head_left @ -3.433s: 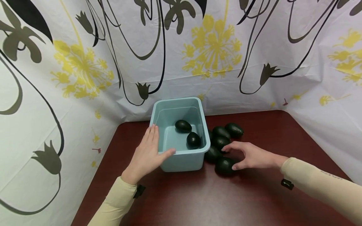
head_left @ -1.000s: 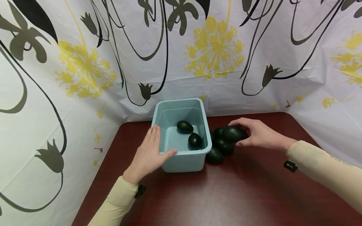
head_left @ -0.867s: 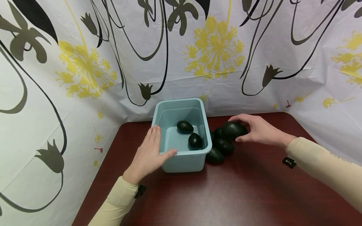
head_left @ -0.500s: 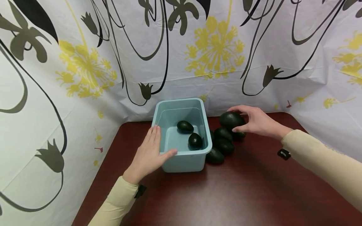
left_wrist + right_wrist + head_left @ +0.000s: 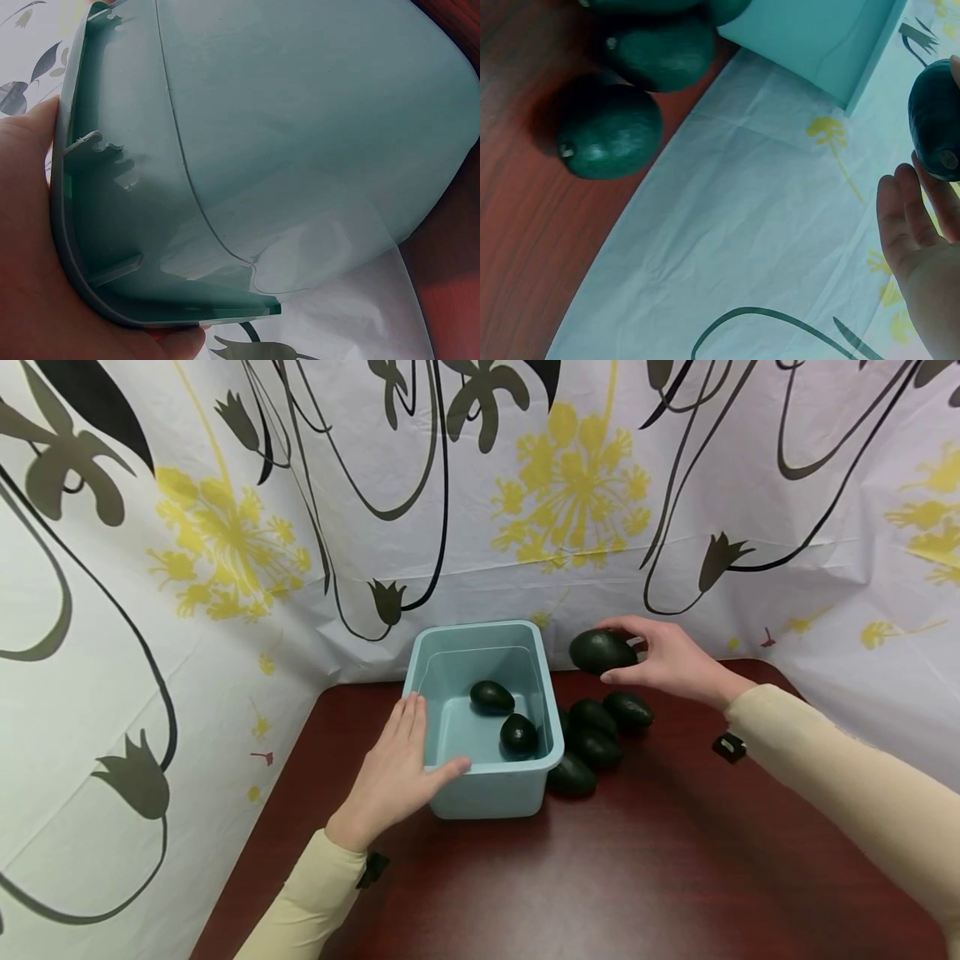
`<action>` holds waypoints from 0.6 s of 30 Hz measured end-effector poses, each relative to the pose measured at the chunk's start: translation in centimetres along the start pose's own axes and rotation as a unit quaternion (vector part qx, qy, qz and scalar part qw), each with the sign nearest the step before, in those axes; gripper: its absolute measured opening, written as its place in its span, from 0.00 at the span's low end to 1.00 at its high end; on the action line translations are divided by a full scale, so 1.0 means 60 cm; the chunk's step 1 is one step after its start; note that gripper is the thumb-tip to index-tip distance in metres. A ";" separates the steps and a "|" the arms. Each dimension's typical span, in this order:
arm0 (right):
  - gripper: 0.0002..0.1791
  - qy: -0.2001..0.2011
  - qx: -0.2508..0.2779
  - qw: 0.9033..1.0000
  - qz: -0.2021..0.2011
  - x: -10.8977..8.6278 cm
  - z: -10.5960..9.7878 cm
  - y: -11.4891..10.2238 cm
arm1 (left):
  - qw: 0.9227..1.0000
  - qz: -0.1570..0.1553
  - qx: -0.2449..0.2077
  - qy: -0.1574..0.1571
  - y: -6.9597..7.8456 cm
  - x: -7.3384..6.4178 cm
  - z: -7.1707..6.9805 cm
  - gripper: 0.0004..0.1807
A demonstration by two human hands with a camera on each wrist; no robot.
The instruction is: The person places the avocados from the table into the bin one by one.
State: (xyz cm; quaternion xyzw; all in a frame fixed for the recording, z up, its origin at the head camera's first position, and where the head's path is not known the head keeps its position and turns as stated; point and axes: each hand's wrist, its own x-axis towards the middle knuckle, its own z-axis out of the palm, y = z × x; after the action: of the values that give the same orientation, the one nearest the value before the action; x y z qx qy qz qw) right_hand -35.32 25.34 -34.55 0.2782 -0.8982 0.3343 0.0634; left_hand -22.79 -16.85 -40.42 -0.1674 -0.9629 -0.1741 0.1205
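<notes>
My right hand (image 5: 667,662) pinches a dark green avocado (image 5: 602,652) between thumb and fingers, raised above the table to the right of a light blue plastic bin (image 5: 486,795). The right wrist view catches that avocado (image 5: 934,124) at its right edge. My left hand (image 5: 386,774) lies on the bin's near left corner, fingers straight along the rim and thumb over the front edge. In the left wrist view the hand (image 5: 26,240) meets the rim of the bin (image 5: 322,112). Inside the bin lie two avocados, one farther back (image 5: 491,697) and one nearer (image 5: 519,736).
Several more avocados (image 5: 595,748) cluster on the dark red table (image 5: 637,860) against the bin's right side, one partly hidden by its wall. A white sheet (image 5: 465,552) with flower prints hangs behind the table and along its sides.
My right hand has picked up the nearest avocado from the cluster, then lifted it back and up, lately leftward toward the bin. The left hand has stayed on the bin.
</notes>
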 end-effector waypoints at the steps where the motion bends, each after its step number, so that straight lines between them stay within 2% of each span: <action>1: 0.39 0.001 0.002 1.000 0.002 0.003 0.000 -0.002 | 1.000 0.000 0.001 0.000 0.000 0.000 0.000 0.63; 9: 0.39 -0.011 0.019 1.000 0.006 0.036 0.006 -0.016 | 1.000 0.002 0.002 0.001 -0.002 0.001 0.000 0.63; 18: 0.35 -0.024 0.023 0.999 -0.033 0.080 0.026 -0.042 | 1.000 0.002 -0.002 0.001 0.000 0.000 0.000 0.63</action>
State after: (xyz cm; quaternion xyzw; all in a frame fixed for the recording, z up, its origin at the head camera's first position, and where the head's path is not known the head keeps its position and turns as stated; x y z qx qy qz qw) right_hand -37.89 20.59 -32.88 0.3172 -0.8819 0.3456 0.0468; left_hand -22.80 -16.87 -40.41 -0.1698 -0.9620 -0.1758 0.1219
